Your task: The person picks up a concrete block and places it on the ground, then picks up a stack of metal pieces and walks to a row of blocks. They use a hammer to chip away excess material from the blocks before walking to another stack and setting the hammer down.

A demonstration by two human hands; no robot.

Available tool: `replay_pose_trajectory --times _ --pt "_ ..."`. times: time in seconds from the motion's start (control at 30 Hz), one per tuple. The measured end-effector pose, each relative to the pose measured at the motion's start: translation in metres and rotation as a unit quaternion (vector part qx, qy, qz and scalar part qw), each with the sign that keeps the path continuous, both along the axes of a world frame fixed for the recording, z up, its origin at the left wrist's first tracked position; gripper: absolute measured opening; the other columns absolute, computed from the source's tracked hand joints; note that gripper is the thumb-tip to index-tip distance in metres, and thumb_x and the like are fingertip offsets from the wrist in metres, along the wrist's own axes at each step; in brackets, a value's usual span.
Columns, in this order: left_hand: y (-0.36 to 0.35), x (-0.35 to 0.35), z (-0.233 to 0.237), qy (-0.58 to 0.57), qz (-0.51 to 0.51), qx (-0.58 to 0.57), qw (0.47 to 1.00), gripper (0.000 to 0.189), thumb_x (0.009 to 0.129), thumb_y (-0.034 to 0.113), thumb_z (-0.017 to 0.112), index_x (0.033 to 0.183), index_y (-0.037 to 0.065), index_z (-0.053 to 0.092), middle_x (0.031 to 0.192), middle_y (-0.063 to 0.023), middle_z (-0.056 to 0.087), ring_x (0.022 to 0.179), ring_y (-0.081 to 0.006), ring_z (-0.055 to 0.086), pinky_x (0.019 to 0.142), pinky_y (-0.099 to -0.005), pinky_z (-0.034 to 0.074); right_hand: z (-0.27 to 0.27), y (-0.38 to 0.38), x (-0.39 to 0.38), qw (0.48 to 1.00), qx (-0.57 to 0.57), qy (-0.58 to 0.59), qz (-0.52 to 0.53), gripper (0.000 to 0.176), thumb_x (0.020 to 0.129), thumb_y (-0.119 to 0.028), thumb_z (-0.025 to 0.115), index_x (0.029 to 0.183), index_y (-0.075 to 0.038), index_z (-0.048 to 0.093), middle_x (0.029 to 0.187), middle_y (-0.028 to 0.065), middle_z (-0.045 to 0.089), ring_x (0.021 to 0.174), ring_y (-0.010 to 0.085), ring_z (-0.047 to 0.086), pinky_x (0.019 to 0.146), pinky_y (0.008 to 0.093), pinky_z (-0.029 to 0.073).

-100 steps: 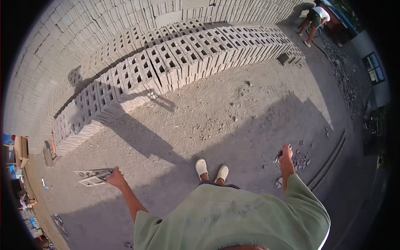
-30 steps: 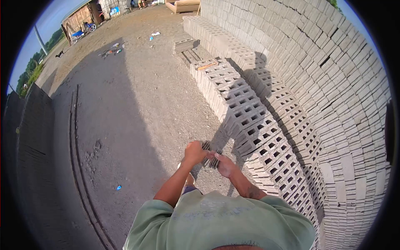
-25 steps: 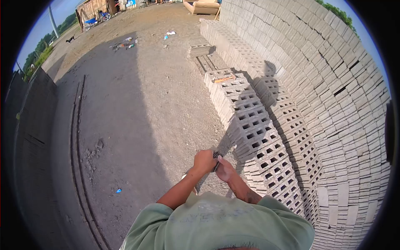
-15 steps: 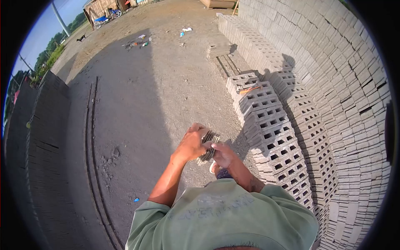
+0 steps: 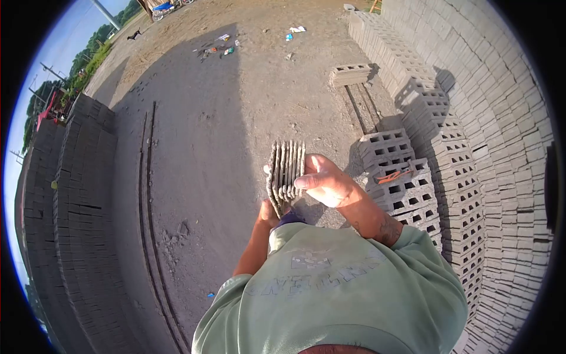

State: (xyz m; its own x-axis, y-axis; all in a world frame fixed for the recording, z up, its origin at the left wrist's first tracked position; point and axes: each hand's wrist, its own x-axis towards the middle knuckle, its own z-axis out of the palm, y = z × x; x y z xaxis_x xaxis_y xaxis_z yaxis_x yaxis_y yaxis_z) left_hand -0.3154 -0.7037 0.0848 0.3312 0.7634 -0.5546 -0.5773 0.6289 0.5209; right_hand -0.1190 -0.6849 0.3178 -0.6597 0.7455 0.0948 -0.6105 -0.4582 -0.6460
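Note:
My right hand [image 5: 325, 180] grips a bundle of thin, parallel, cement-crusted rods [image 5: 286, 168] in front of my body. The thumb presses on its right side, and a fingertip shows at its left edge. Several rods stand side by side with narrow gaps, and one at the left reaches lower than the others. Close below the bundle is my left hand [image 5: 269, 212], partly behind the rods and my shirt. Its fingers are hidden, so whether it holds the low end cannot be made out.
Hollow concrete blocks [image 5: 392, 153] stand in a row at the right, with an orange-handled tool [image 5: 393, 176] on top. Behind them rises a tall block wall [image 5: 507, 118]. A small block stack [image 5: 351, 75] sits farther off. Two long bars [image 5: 147, 218] lie left, beside another block stack [image 5: 85, 194].
The bundle has been turned upright and raised in my right hand. My left hand has left its upper side and dropped below it. The view has shifted left.

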Motion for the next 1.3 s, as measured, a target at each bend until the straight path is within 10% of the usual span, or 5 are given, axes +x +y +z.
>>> replay_pose_trajectory --times 0.13,0.27,0.9,1.1,1.3 --pt "0.117 0.024 -0.033 0.017 -0.167 0.112 0.979 0.052 0.072 0.029 0.068 0.117 0.005 0.054 0.108 -0.0124 0.059 0.097 -0.0218 0.059 0.074 -0.0301 0.048 0.021 0.093 0.030 0.997 0.038 -0.003 -0.065 0.065 0.070 -0.010 0.072 0.123 0.007 0.040 0.116 0.0170 0.054 0.107 0.0256 0.054 0.095 0.0377 0.040" --pt "0.217 0.052 -0.054 -0.140 -0.326 0.038 0.934 0.062 0.089 0.055 0.034 0.132 0.011 0.040 0.133 -0.0135 0.043 0.122 -0.0269 0.041 0.099 -0.0422 0.034 0.027 0.167 0.064 0.987 0.041 -0.035 -0.152 0.064 0.070 -0.011 0.071 0.123 0.009 0.040 0.116 0.0173 0.055 0.107 0.0250 0.054 0.095 0.0357 0.040" --pt "0.547 0.390 -0.086 -0.065 -0.440 -0.122 0.887 0.030 0.072 0.009 0.057 0.101 0.003 0.057 0.095 -0.0108 0.061 0.090 -0.0243 0.058 0.083 -0.0409 0.045 -0.012 0.416 0.386 0.913 -0.197 -0.195 -0.299 0.067 0.055 -0.015 0.082 0.112 0.003 0.052 0.099 0.0127 0.062 0.084 0.0227 0.064 0.077 0.0342 0.051" --pt "0.670 0.424 -0.177 0.063 -0.369 -0.133 0.918 0.032 0.070 0.003 0.055 0.102 0.000 0.052 0.091 -0.0095 0.055 0.082 -0.0246 0.058 0.076 -0.0384 0.046 -0.129 0.510 0.533 0.859 -0.251 -0.408 -0.181 0.063 0.056 -0.008 0.079 0.112 0.003 0.052 0.097 0.0106 0.061 0.080 0.0169 0.060 0.074 0.0292 0.048" --pt "0.762 0.457 -0.344 0.262 -0.310 -0.152 0.901 0.020 0.069 0.007 0.054 0.087 -0.002 0.058 0.076 -0.0079 0.054 0.070 -0.0192 0.051 0.067 -0.0333 0.044 -0.397 0.636 0.623 0.704 -0.397 -0.543 -0.230 0.082 0.063 -0.008 0.074 0.132 0.009 0.031 0.112 0.0160 0.055 0.100 0.0237 0.053 0.091 0.0335 0.039"
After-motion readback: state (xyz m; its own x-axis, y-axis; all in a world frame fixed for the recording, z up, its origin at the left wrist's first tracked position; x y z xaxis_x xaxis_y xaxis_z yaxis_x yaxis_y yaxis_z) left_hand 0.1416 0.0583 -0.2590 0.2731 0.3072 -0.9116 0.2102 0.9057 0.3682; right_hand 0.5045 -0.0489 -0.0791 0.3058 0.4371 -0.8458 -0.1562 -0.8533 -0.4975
